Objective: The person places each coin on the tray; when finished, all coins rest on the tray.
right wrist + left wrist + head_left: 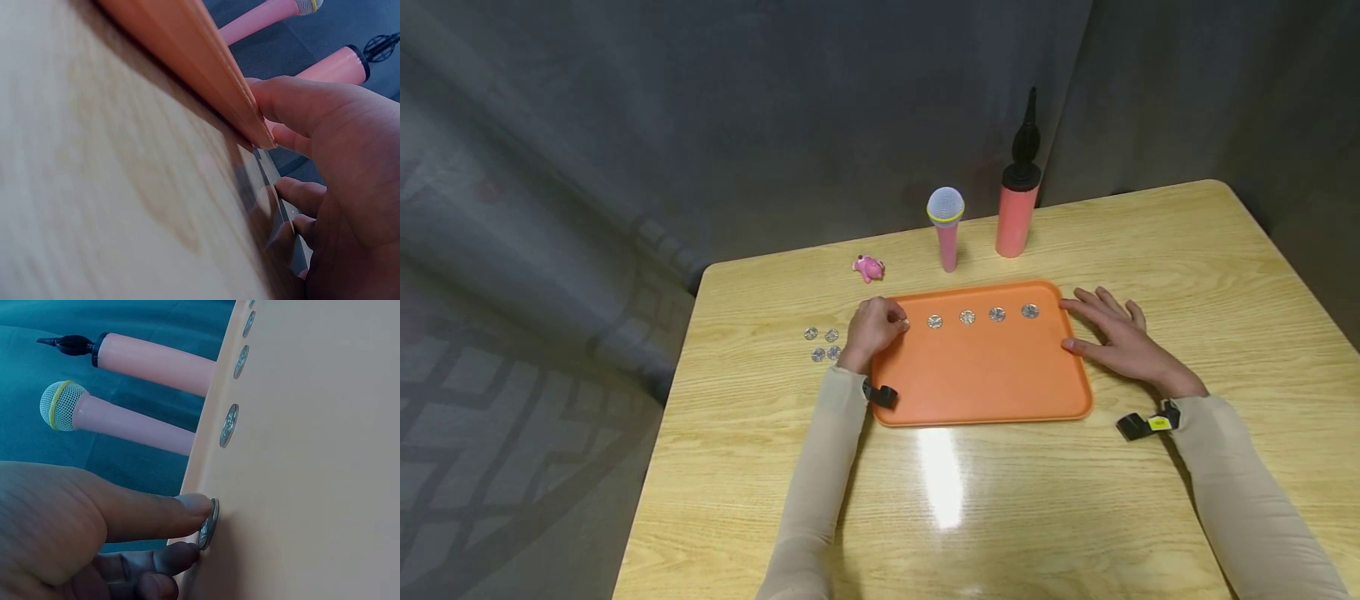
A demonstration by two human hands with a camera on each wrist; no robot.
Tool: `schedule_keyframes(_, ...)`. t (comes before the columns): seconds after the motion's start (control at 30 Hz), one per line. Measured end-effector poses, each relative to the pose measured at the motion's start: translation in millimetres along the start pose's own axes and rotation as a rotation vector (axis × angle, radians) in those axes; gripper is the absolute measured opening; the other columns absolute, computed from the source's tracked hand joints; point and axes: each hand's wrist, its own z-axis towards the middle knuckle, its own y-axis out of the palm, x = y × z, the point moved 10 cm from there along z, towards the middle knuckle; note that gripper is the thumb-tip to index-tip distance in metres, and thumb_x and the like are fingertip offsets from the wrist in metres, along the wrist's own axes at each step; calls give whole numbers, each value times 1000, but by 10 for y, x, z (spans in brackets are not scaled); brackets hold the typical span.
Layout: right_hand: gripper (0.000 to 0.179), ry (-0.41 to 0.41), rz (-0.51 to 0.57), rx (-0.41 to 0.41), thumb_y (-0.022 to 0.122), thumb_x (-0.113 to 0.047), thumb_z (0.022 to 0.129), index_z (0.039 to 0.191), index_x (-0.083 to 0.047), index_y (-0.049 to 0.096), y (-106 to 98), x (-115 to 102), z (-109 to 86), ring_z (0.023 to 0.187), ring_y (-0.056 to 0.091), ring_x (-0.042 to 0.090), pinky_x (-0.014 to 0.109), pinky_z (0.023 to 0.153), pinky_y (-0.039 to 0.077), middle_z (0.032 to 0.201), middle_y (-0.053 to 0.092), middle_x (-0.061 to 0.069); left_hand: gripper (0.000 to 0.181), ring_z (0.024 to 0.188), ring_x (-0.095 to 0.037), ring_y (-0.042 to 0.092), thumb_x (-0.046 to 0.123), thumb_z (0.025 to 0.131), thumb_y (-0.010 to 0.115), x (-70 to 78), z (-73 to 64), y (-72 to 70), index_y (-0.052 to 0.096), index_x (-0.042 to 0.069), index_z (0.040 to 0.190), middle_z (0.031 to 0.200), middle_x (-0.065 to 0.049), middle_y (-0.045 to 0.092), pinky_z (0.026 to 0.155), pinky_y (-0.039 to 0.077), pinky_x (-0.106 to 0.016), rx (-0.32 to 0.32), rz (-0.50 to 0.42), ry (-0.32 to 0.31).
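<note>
My left hand (872, 329) pinches a silver coin (209, 526) between thumb and fingers at the far left corner of the orange tray (977, 375). In the left wrist view the thumb lies against the coin's face, its edge close to the tray floor. Several more coins (967, 317) lie spaced in a row along the tray's far side. Left of the tray, beside my left hand, a small group of coins (818, 355) rests on the table. My right hand (1120, 337) spreads its fingers at the tray's right rim, thumb and index finger touching it.
Behind the tray stand a pink toy microphone (948, 242) and a pink hand pump (1015, 221) with a black top. A small pink toy figure (869, 268) sits near the far table edge. Dark curtains (850, 125) hang behind the wooden table (737, 500).
</note>
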Motion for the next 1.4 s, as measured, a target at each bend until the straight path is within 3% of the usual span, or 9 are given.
schedule_keyframes(0.23, 70, 6, -1, -2, 68, -29, 94, 155, -13, 37, 0, 7, -6, 155, -4, 46, 68, 115, -18, 164, 17, 29, 13, 81, -20, 66, 16, 87, 77, -4, -2, -16, 78, 5, 96, 91, -9, 77, 75, 53, -33, 0, -32, 4)
schedule_keyframes(0.47, 70, 1, -2, 1, 68, -29, 94, 155, -13, 37, -9, 5, -13, 155, -4, 47, 68, 115, -18, 164, 17, 29, 8, 67, -14, 60, 13, 89, 73, 18, -17, -133, 78, 6, 91, 81, -7, 75, 63, 45, -24, 31, -109, 32)
schedule_keyframes(0.7, 70, 5, -6, 0, 68, -29, 94, 155, -13, 37, -7, 9, -13, 155, -4, 46, 68, 115, -18, 164, 17, 28, 12, 77, -20, 63, 13, 88, 74, 61, -49, -307, 77, 4, 95, 88, -11, 75, 69, 47, -26, 73, -150, 53)
schedule_keyframes(0.9, 69, -7, -11, 6, 68, -28, 94, 154, -13, 38, -14, -15, -3, 155, -3, 47, 68, 116, -17, 164, 18, 28, 12, 66, -17, 56, 9, 89, 72, 130, -136, -523, 77, 0, 95, 89, -14, 75, 58, 41, -20, 124, -210, 92)
schedule_keyframes(1.07, 69, -3, -11, 6, 68, -28, 94, 153, -12, 38, -22, -42, 2, 155, -2, 47, 68, 116, -17, 164, 18, 28, 12, 61, -14, 51, 9, 88, 72, 147, -221, -683, 76, 0, 94, 87, -14, 74, 57, 40, -21, 164, -238, 116)
schedule_keyframes(1.4, 68, -2, 0, 6, 68, -28, 94, 154, -12, 38, -15, -33, -11, 155, -3, 47, 68, 115, -17, 164, 18, 29, 16, 53, -11, 46, 12, 90, 70, -33, -426, -864, 76, -1, 98, 87, -15, 71, 50, 39, -22, 198, -282, 79)
